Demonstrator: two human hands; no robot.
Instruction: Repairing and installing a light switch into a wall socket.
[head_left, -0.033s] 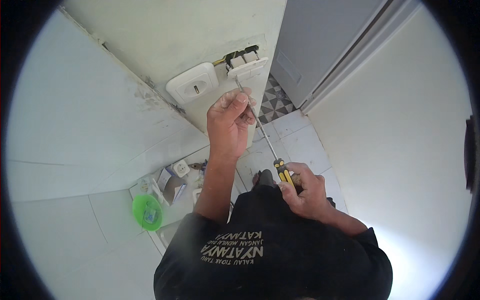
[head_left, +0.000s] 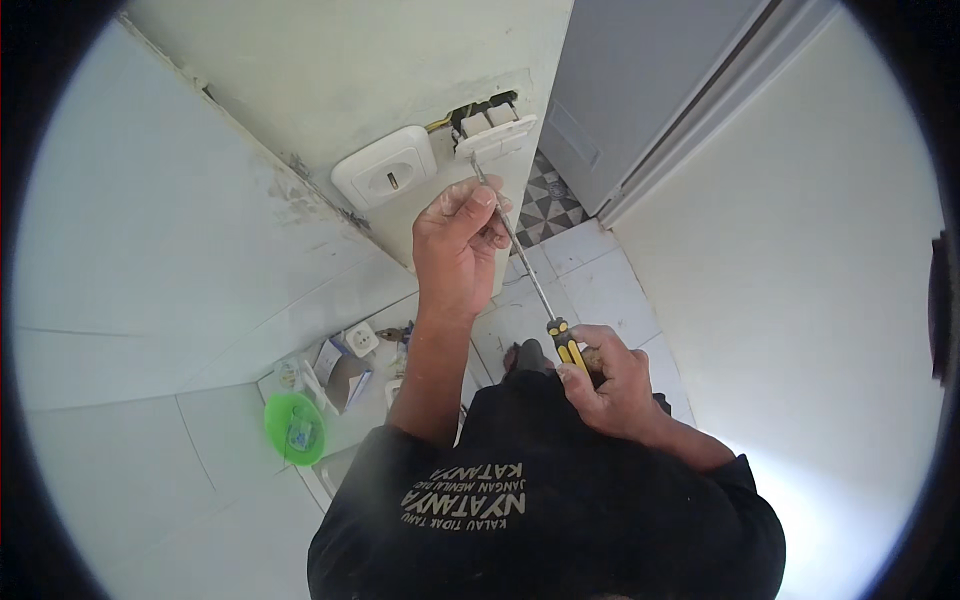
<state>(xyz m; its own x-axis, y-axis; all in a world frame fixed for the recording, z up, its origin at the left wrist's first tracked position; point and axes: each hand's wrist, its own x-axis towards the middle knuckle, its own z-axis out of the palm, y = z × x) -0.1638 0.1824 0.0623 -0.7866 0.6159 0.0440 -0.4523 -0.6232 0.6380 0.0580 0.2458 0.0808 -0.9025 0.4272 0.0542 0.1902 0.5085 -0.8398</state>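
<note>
A long screwdriver (head_left: 533, 272) slants between my two hands, its yellow and black handle towards my body. My right hand (head_left: 618, 388) is wrapped round that handle. With thumb and fingers closed, my left hand (head_left: 462, 235) pinches the metal shaft close to the tip. The tip reaches the lower edge of a white switch plate (head_left: 497, 137), which stands away from the wall, tilted. Behind it, a dark wall cutout (head_left: 468, 110) shows a yellow-green wire. Left of the plate, a white round-faced socket (head_left: 386, 168) is mounted on the wall; whether the tip touches a screw is hidden.
A green bowl (head_left: 273, 425) with something clear inside stands at lower left. Near it are an open carton (head_left: 345, 380), a loose white socket (head_left: 361, 338) and pliers (head_left: 391, 335). A grey door (head_left: 640, 90) is at upper right, beyond the wall's edge.
</note>
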